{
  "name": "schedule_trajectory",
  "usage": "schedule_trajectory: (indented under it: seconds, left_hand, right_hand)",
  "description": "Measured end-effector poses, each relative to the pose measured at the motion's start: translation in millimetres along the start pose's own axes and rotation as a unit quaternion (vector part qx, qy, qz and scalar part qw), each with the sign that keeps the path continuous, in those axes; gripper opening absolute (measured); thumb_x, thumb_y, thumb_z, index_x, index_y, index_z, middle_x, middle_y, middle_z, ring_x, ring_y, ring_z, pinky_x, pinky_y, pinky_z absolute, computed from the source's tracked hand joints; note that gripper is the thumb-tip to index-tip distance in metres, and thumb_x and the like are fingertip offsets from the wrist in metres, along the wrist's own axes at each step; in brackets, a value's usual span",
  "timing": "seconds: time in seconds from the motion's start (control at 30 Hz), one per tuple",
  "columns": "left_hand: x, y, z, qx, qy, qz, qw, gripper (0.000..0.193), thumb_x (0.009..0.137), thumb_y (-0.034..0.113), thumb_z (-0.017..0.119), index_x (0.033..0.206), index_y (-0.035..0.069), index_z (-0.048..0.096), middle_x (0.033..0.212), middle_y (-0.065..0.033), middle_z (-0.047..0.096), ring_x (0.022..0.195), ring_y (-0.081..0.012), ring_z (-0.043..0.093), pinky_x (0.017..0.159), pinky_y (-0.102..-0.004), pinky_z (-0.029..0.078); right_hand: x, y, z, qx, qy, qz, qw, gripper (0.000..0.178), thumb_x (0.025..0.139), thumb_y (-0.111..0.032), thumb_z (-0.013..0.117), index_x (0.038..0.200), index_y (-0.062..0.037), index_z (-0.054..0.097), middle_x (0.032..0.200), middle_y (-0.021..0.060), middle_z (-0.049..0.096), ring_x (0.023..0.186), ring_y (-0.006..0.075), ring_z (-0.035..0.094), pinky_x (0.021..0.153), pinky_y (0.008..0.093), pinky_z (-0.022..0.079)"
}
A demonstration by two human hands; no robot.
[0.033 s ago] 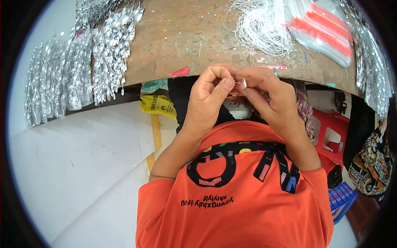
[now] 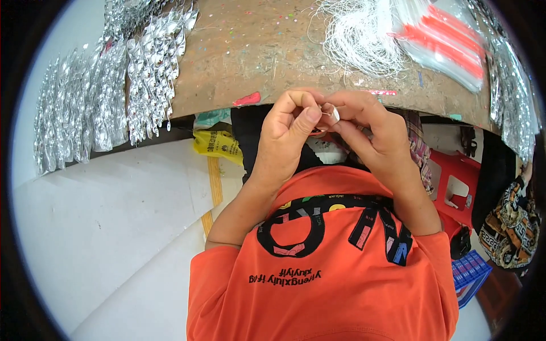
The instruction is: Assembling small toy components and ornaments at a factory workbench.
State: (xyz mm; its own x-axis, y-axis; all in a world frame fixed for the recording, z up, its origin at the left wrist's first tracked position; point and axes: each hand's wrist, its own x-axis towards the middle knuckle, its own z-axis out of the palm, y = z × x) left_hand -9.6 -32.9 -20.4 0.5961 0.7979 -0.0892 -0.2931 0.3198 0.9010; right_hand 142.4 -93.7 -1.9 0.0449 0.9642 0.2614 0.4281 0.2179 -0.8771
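Observation:
Both my hands are raised together in front of my chest, just over the near edge of the brown tabletop [image 2: 244, 62]. My right hand [image 2: 378, 128] pinches a small shiny whitish piece [image 2: 335, 116] between thumb and fingers. My left hand [image 2: 287, 133] is closed in a pinch close beside it, thumb against the curled index finger. A thin pale strand seems to run between the two pinches, but it is too fine to make out well. The fingers partly hide what lies between them.
Silver twisted strips [image 2: 153, 74] hang over the table's left edge, and more silver strips [image 2: 512, 96] over the right. A heap of white cord [image 2: 364, 42] lies at the back, beside red and clear plastic strips [image 2: 449, 45]. Below right stands a red stool [image 2: 455, 187].
The small shiny piece has turned slightly and shows more of its face between my fingers. My hands stay almost in the same place.

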Motion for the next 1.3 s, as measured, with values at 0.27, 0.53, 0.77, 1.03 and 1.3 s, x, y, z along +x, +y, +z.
schedule_trajectory:
  seconds: [0.27,0.53,0.77,1.03,1.3]
  left_hand:
    - [-1,-5,-2,-0.02,-0.025,0.032,0.999,0.012,0.088,0.009,0.056,0.096,0.001,0.05,0.097,-0.0066,0.053,0.09,-0.013,0.055,0.079,-0.0269,0.048]
    - [1,-6,-3,-0.003,-0.027,0.053,0.998,0.011,0.084,0.003,0.059,0.093,0.002,0.052,0.097,-0.0064,0.053,0.086,-0.0129,0.056,0.079,-0.0261,0.048]
    - [-2,2,4,-0.059,0.024,0.008,0.998,0.012,0.085,0.009,0.06,0.092,0.003,0.053,0.102,-0.0066,0.053,0.084,-0.0116,0.056,0.073,-0.025,0.047]
    - [3,-6,-1,-0.06,0.003,0.067,0.996,0.012,0.081,0.005,0.063,0.09,0.004,0.056,0.112,-0.0068,0.046,0.091,-0.0135,0.053,0.078,-0.0247,0.046]
    - [2,-2,5,0.026,-0.026,-0.005,0.999,0.019,0.085,0.007,0.059,0.103,0.003,0.058,0.108,-0.0089,0.056,0.093,-0.0156,0.056,0.078,-0.0272,0.047]
  right_hand:
    - [1,2,2,0.052,0.045,-0.03,0.997,0.029,0.079,0.007,0.054,0.106,-0.0021,0.056,0.091,0.0097,0.061,0.07,0.0187,0.06,0.063,0.0265,0.048]
    - [0,1,4,0.04,0.05,-0.028,0.998,0.029,0.079,0.005,0.054,0.107,-0.0037,0.056,0.089,0.0109,0.06,0.071,0.0212,0.06,0.064,0.0278,0.048]
    - [2,-1,1,0.046,0.03,-0.038,0.998,0.027,0.079,0.003,0.054,0.105,-0.0039,0.057,0.086,0.0105,0.061,0.068,0.0206,0.06,0.063,0.0277,0.048]
    - [4,-10,-8,0.044,-0.019,0.011,0.999,0.02,0.081,0.001,0.054,0.1,-0.0005,0.06,0.086,0.0077,0.063,0.073,0.0136,0.061,0.065,0.0245,0.048]
    - [6,3,-7,0.024,0.012,0.007,1.0,0.008,0.081,-0.001,0.057,0.089,0.0012,0.059,0.08,0.0063,0.061,0.07,0.0118,0.056,0.064,0.0235,0.045]
